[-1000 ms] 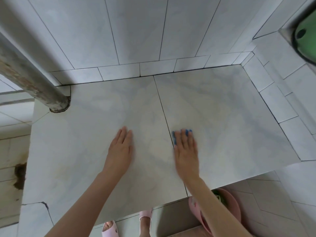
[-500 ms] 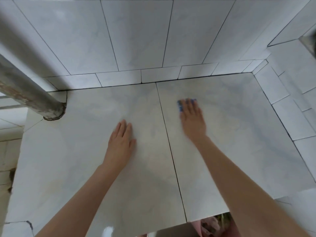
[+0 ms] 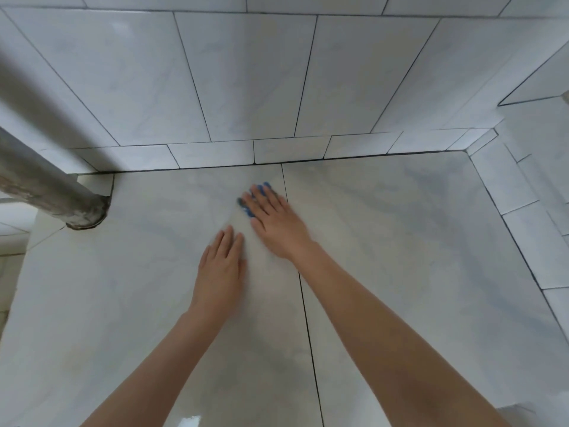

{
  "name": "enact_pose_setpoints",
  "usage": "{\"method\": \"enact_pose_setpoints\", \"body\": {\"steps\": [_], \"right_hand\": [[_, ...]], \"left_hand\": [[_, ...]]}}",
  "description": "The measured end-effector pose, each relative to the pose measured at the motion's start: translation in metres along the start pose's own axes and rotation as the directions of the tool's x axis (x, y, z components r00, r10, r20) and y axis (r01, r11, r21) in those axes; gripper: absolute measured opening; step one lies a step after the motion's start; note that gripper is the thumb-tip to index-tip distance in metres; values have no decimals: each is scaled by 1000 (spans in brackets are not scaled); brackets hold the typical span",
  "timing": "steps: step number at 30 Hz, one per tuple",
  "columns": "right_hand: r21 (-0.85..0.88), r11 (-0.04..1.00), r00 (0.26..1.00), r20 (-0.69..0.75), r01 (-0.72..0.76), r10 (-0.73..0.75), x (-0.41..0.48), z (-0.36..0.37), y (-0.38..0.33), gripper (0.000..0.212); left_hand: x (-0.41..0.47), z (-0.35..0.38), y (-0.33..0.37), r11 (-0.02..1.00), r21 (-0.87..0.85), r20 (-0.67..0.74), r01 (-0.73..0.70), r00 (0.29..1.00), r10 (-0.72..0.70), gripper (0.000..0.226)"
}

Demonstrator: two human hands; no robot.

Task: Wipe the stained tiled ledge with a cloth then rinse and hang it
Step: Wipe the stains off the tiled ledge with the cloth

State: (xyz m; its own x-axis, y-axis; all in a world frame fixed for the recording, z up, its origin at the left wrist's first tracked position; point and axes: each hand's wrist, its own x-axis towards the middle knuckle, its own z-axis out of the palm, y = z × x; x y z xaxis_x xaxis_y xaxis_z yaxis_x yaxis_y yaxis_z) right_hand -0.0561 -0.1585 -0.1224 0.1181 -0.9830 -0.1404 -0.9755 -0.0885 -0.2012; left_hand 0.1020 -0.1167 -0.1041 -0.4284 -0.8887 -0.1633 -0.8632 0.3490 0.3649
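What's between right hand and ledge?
A blue cloth, pressed flat under the right hand on the ledge; only its edges peek out, head view.

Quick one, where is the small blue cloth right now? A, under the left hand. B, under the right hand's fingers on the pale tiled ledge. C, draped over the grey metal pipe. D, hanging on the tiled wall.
B: the small blue cloth peeks out from beneath the flat fingers of the right hand, which presses it on the pale tiled ledge, while the left hand lies flat on bare tile.
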Motion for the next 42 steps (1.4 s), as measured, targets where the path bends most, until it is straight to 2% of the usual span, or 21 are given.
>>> {"method": "enact_pose_setpoints", "body": {"steps": [3, 8, 12, 14, 15, 17, 19, 22, 25, 31, 34, 38, 42], "right_hand": [[20, 999, 998, -30, -48, 49, 14, -4, 19, 52], [59, 977, 976, -57, -207, 210, 14, -12, 62, 52], [135, 885, 881, -111, -446, 461, -10, -24, 118, 50], [132, 838, 828, -134, -530, 545, -24, -23, 144, 50], [107, 832, 818, -153, -545, 555, -29, -21, 150, 57], [84, 848, 830, -171, -524, 530, -29, -17, 148, 76], [123, 860, 847, -152, -495, 510, -17, -15, 126, 69], [129, 951, 947, -124, -280, 296, 4, -14, 75, 55], [115, 984, 985, -88, -138, 149, 26, -12, 42, 49], [88, 990, 987, -104, -110, 119, 26, -10, 53, 49], [76, 983, 976, -131, -166, 175, 22, -14, 66, 50], [94, 963, 962, -82, -253, 261, 15, -17, 79, 50], [129, 933, 933, -85, -337, 349, 6, -21, 107, 50]], "left_hand": [[1, 1, 5, 1000, 17, -15, 21, 1000, -20, 55], [1, 2, 10, 998, 45, 1, 43, 999, -43, 56], [-2, 2, 9, 998, 47, -4, 37, 999, -37, 57], [-3, 3, 7, 998, 45, -16, 38, 999, -37, 58], [-3, 3, 6, 998, 43, -21, 38, 999, -37, 57], [-2, 5, 6, 999, 34, -34, 40, 999, -39, 55], [-2, 6, 6, 998, 28, -29, 52, 998, -51, 56], [-1, 7, 6, 998, 34, -21, 54, 998, -53, 58], [-1, 7, 5, 998, 43, -3, 47, 999, -47, 64], [-1, 3, 6, 999, 44, 5, 25, 1000, -25, 64], [-2, 2, 6, 999, 32, 21, 15, 1000, -16, 73], [-2, 0, 4, 1000, 29, 65, 11, 998, -13, 63], [-2, 1, 1, 999, 36, 79, 1, 997, -4, 81]]}}
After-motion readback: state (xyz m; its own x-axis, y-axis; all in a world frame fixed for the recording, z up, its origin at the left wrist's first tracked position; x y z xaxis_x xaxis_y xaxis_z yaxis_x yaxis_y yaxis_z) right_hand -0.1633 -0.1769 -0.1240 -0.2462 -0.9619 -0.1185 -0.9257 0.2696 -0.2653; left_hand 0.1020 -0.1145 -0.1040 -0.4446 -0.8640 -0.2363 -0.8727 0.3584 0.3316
